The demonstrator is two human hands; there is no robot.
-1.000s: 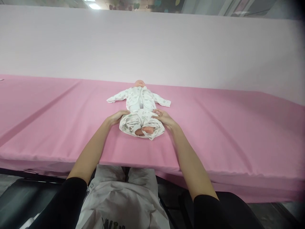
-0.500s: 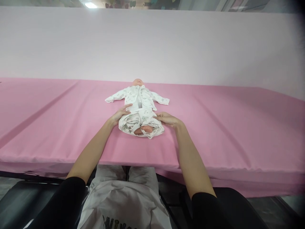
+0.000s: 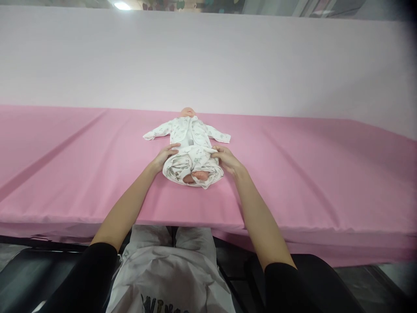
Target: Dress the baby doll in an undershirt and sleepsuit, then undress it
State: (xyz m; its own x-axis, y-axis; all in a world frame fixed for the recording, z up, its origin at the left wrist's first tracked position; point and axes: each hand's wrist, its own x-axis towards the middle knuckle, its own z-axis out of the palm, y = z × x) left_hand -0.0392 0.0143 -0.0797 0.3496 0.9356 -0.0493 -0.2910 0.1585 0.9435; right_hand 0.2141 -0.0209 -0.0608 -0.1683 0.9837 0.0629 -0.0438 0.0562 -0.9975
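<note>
We had one doll (image 3: 188, 112) lying on its back on one pink cover (image 3: 293, 187), head at the far end, feet near. It wore one white printed jacket (image 3: 202, 132), open down the front, its two sleeves reaching left and right. One pair of printed trousers (image 3: 197, 157) lay bunched around its legs, with two feet (image 3: 200, 175) showing at the near end.

Our right hand (image 3: 227, 159) pinched the right edge of the waistband between thumb and fingers. Our left hand (image 3: 162, 159) touched the left edge, fingers slightly apart; we could not tell whether it gripped cloth. Beyond the cover stood one pale wall (image 3: 208, 61).
</note>
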